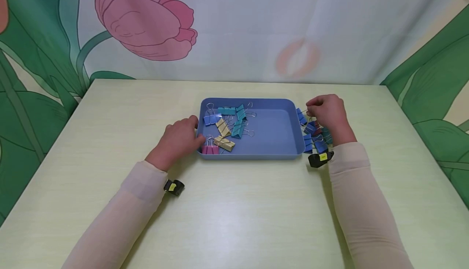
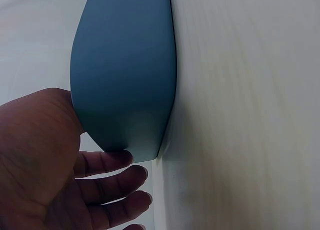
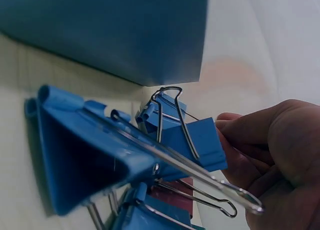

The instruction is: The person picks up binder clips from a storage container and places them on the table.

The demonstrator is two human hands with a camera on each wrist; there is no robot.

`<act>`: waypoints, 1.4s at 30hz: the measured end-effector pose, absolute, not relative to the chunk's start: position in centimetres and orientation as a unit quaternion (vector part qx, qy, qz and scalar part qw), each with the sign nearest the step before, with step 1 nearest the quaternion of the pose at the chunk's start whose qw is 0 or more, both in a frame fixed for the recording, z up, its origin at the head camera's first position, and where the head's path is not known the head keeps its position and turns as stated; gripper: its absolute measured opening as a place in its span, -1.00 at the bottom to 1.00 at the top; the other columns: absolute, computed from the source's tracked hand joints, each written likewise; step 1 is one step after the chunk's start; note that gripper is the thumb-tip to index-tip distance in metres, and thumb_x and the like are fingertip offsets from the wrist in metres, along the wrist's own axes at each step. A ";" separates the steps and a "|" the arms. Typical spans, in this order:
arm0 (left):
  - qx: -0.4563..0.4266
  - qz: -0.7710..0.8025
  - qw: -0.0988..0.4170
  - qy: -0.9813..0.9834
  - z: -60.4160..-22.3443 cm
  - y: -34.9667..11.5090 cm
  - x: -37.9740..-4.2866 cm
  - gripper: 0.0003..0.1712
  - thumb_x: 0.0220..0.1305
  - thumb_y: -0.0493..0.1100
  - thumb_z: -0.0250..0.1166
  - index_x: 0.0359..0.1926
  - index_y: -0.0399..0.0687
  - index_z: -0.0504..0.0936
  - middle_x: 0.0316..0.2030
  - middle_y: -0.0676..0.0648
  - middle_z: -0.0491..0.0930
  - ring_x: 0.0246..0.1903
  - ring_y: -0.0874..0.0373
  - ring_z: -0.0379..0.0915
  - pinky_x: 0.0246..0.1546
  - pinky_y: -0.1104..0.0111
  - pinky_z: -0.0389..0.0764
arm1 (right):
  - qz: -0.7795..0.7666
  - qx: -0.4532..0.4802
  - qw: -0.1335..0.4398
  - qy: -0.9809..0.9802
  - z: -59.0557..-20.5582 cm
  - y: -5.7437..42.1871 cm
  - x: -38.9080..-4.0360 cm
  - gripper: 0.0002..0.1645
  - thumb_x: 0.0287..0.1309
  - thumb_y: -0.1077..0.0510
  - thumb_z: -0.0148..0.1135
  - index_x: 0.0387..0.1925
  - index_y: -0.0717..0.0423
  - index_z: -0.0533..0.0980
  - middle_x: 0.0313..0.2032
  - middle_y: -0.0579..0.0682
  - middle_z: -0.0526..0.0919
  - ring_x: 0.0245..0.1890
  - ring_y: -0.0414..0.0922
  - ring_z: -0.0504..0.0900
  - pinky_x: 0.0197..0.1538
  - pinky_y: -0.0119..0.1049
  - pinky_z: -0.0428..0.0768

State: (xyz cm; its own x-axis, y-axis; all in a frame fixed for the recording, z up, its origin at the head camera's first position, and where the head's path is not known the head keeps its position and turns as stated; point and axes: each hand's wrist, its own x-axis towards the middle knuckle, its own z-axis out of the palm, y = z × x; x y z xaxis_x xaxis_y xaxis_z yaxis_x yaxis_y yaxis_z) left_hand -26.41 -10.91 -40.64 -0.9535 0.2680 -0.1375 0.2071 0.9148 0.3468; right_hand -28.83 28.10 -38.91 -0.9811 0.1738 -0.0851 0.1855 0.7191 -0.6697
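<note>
A blue tray (image 1: 271,132) lies on the table with binder clips in its left half: teal (image 1: 238,129), gold (image 1: 224,143), pink (image 1: 210,149) and blue (image 1: 212,119). My left hand (image 1: 179,141) holds the tray's left end, thumb over the rim and fingers bent against the outer wall (image 2: 122,79). Beyond the tray's right end, my right hand (image 1: 327,112) pinches a binder clip's wire handle between thumb and fingertips, above a heap of clips. Blue clips (image 3: 90,145) in the right wrist view partly hide those fingertips, so which clip is pinched is unclear.
The heap beside the tray holds several blue clips (image 1: 308,143), a dark red one (image 3: 172,195) and a teal one (image 1: 327,135). Some touch or nearly touch the tray's right wall (image 3: 125,34). Behind the pale table (image 1: 242,208) hangs a flower-printed curtain (image 1: 234,29).
</note>
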 end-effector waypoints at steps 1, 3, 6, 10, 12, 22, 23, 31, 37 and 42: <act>0.122 0.167 0.091 0.974 -40.7 -10.9 -26.4 -0.52 0.24 -0.02 0.13 0.05 -0.28 0.42 -0.11 -0.22 0.61 -0.18 -0.07 0.50 -0.09 0.02 0.43 | -0.362 0.097 0.010 0.927 -39.0 28.1 -28.8 -0.65 0.34 0.11 0.10 0.02 0.24 0.57 -0.09 0.25 0.68 -0.27 0.02 0.70 -0.34 -0.26 0.60; 0.122 0.168 0.091 0.974 -40.7 -10.9 -26.4 -0.52 0.24 -0.02 0.13 0.05 -0.28 0.41 -0.11 -0.22 0.61 -0.18 -0.07 0.50 -0.08 0.01 0.43 | -0.361 0.097 0.011 0.928 -39.0 28.2 -28.9 -0.65 0.34 0.11 0.09 0.02 0.24 0.58 -0.10 0.25 0.68 -0.33 -0.02 0.70 -0.36 -0.26 0.61; 0.122 0.169 0.093 0.974 -40.7 -10.9 -26.4 -0.51 0.24 -0.02 0.13 0.06 -0.29 0.41 -0.10 -0.23 0.61 -0.18 -0.07 0.50 -0.06 0.00 0.44 | -0.356 0.098 0.011 0.929 -39.0 28.3 -28.9 -0.65 0.34 0.12 0.09 0.01 0.25 0.58 -0.11 0.26 0.69 -0.39 -0.08 0.69 -0.36 -0.26 0.60; 0.122 0.170 0.095 0.973 -40.7 -10.9 -26.4 -0.51 0.25 -0.02 0.13 0.06 -0.29 0.41 -0.10 -0.23 0.61 -0.18 -0.08 0.50 -0.06 -0.01 0.45 | -0.351 0.100 0.013 0.931 -38.9 28.2 -28.9 -0.66 0.34 0.14 0.08 0.00 0.26 0.59 -0.13 0.26 0.70 -0.42 -0.11 0.68 -0.37 -0.27 0.59; 0.124 0.170 0.096 0.973 -40.6 -10.9 -26.5 -0.51 0.25 -0.02 0.13 0.06 -0.29 0.41 -0.10 -0.23 0.60 -0.17 -0.08 0.50 -0.06 -0.01 0.45 | -0.348 0.101 0.015 0.932 -38.7 28.1 -28.9 -0.67 0.34 0.14 0.09 -0.01 0.25 0.59 -0.14 0.26 0.70 -0.40 -0.10 0.68 -0.36 -0.27 0.59; 0.129 0.174 0.093 0.972 -40.6 -11.0 -26.6 -0.52 0.25 -0.02 0.13 0.05 -0.29 0.41 -0.13 -0.22 0.60 -0.21 -0.07 0.48 -0.09 0.00 0.47 | -0.336 0.098 0.019 0.937 -38.6 28.1 -28.8 -0.68 0.33 0.15 0.08 -0.03 0.25 0.60 -0.17 0.26 0.70 -0.45 -0.07 0.66 -0.37 -0.24 0.59; 0.130 0.173 0.093 0.972 -40.6 -11.0 -26.6 -0.51 0.25 -0.02 0.13 0.05 -0.29 0.41 -0.13 -0.22 0.60 -0.22 -0.07 0.48 -0.09 0.01 0.48 | -0.334 0.098 0.018 0.937 -38.6 28.1 -28.7 -0.68 0.33 0.15 0.08 -0.03 0.24 0.60 -0.17 0.26 0.70 -0.46 -0.07 0.66 -0.37 -0.24 0.59; 0.127 0.170 0.099 0.972 -40.7 -11.0 -26.7 -0.50 0.25 -0.02 0.14 0.07 -0.30 0.40 -0.11 -0.23 0.58 -0.21 -0.06 0.47 -0.07 0.02 0.49 | -0.326 0.088 0.014 0.941 -38.8 28.1 -28.6 -0.67 0.33 0.15 0.07 -0.03 0.25 0.61 -0.16 0.26 0.71 -0.37 -0.05 0.68 -0.32 -0.22 0.58; 0.130 0.169 0.097 0.972 -40.6 -11.0 -26.5 -0.51 0.25 -0.03 0.12 0.05 -0.32 0.39 -0.13 -0.24 0.58 -0.22 -0.06 0.47 -0.09 0.03 0.49 | -0.319 0.085 0.011 0.944 -38.7 28.1 -28.5 -0.67 0.31 0.12 0.10 -0.04 0.23 0.61 -0.20 0.24 0.69 -0.46 -0.05 0.64 -0.37 -0.25 0.58; 0.132 0.166 0.087 0.973 -40.5 -11.0 -26.4 -0.54 0.23 -0.04 0.12 0.01 -0.31 0.40 -0.18 -0.22 0.58 -0.26 -0.04 0.46 -0.15 0.07 0.50 | -0.293 0.071 -0.015 0.953 -38.4 28.0 -28.4 -0.68 0.29 0.13 0.12 -0.06 0.23 0.62 -0.21 0.25 0.69 -0.37 0.03 0.65 -0.28 -0.14 0.58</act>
